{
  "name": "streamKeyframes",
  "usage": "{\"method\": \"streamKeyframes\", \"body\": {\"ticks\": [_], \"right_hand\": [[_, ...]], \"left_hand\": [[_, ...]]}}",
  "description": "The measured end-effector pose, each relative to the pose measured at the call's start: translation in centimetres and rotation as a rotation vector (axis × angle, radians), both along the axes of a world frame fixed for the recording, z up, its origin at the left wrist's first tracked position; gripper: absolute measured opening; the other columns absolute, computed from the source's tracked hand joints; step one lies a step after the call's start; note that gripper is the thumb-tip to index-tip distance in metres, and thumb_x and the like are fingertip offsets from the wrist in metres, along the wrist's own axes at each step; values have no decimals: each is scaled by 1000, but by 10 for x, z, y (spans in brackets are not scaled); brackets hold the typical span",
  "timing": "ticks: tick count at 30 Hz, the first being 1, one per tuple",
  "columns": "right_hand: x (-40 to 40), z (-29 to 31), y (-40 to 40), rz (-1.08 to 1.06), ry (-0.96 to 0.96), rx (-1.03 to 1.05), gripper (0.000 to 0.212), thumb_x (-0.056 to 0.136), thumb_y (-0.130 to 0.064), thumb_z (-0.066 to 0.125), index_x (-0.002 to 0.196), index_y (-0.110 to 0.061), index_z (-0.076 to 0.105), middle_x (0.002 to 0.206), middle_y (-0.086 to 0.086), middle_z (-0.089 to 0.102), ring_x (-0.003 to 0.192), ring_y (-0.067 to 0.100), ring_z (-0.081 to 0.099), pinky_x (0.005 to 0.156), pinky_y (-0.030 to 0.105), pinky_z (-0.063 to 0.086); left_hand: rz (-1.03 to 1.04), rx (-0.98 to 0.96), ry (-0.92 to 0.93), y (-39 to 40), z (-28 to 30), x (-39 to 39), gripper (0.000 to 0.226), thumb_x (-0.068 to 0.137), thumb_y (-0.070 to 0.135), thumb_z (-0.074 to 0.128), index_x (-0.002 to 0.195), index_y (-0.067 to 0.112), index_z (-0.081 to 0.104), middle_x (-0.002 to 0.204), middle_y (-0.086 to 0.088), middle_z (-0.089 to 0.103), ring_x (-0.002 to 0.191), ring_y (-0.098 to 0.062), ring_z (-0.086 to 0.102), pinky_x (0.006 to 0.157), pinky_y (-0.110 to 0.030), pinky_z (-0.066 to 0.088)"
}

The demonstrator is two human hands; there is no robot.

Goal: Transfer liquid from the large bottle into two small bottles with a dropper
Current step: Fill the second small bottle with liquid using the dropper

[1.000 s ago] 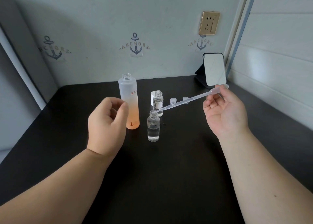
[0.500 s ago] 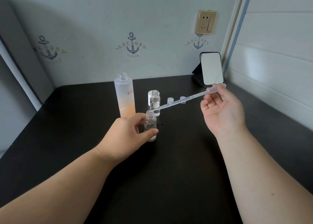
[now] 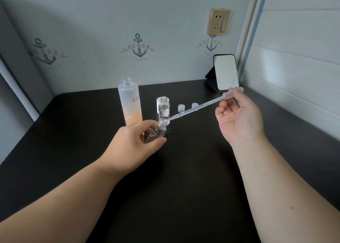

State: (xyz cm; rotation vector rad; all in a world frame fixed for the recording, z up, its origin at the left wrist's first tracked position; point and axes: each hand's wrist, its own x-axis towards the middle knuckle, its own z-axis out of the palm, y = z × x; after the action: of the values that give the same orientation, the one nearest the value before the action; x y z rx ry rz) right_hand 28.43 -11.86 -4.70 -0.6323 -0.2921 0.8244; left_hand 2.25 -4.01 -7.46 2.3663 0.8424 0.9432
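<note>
Centrally, tilted small bottle point(image 3: 157, 131) in left hand point(image 3: 132, 145), table point(image 3: 184, 187) edges distant.

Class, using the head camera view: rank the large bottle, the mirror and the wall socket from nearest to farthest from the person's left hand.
From the left hand:
1. Large bottle, just behind the hand.
2. Mirror, back right on the table.
3. Wall socket, high on the wall, right.

The large bottle point(image 3: 131, 103) stands behind the left hand point(image 3: 132, 145). A small bottle point(image 3: 163, 109) and two caps point(image 3: 188, 107) sit between the hands, farther back on the bench point(image 3: 184, 196).
</note>
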Motion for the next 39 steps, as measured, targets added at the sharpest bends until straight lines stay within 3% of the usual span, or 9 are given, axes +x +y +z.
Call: {"method": "streamKeyframes", "body": {"ticks": [4, 9, 14, 21, 25, 32, 36, 39], "right_hand": [[2, -1, 0, 5, 1, -15, 7, 89, -15, 74, 89, -9, 72, 75, 2, 68, 56, 13, 54, 55, 22, 46], [2, -1, 1, 18, -13, -30, 21, 92, -14, 71, 72, -13, 75, 74, -1, 67, 52, 10, 46, 51, 19, 40], [1, 0, 1, 25, -35, -24, 28, 94, -13, 68, 67, -15, 76, 74, -2, 69, 49, 8, 39, 50, 18, 36], [1, 0, 1, 13, -32, -24, 23, 93, -10, 68, 72, -12, 74, 76, -2, 69, 46, 7, 35, 47, 17, 33], [1, 0, 1, 10, -44, -22, 25, 94, -11, 69, 70, -13, 76, 77, -1, 70, 45, 7, 34, 46, 18, 35], [3, -1, 1, -9, -68, -17, 25, 93, -6, 68, 69, -11, 75, 75, 1, 69, 44, 7, 36, 46, 17, 35], [2, -1, 1, -15, -65, 0, 23, 93, -8, 69, 72, -13, 76, 76, 1, 69, 50, 8, 46, 51, 18, 40], [1, -2, 1, -10, -4, 12, 11, 93, -11, 70, 84, -10, 77, 78, 3, 71, 57, 11, 56, 56, 20, 46]], "left_hand": [[-17, 25, -8, 1, -1, 0, 27, 81, 51, 74, 95, 64, 55, 92, 32, 62, 76, -5, 60, 66, -8, 45], [-21, 29, -30, 1, -1, 1, 36, 80, 48, 75, 92, 73, 54, 92, 31, 63, 77, -7, 60, 70, -13, 47], [5, 19, -40, 3, -5, 1, 27, 77, 52, 74, 98, 59, 58, 91, 33, 63, 75, -7, 60, 69, -11, 46], [15, 22, -35, 3, -4, 0, 28, 78, 52, 75, 95, 62, 56, 93, 37, 61, 75, -5, 60, 70, -10, 46], [16, 17, -28, 4, -5, 0, 28, 78, 51, 74, 105, 51, 64, 88, 29, 64, 70, -7, 59, 66, -12, 46], [9, 21, -16, 2, -1, 0, 34, 80, 50, 76, 95, 72, 55, 93, 31, 63, 73, -8, 60, 66, -16, 49], [46, -5, 25, 3, -2, -1, 26, 82, 54, 71, 106, 51, 64, 90, 31, 61, 74, -5, 59, 59, -11, 43], [72, -35, 20, 4, -2, 1, 22, 82, 48, 75, 102, 45, 66, 85, 29, 61, 72, -4, 60, 60, -8, 43]]}}
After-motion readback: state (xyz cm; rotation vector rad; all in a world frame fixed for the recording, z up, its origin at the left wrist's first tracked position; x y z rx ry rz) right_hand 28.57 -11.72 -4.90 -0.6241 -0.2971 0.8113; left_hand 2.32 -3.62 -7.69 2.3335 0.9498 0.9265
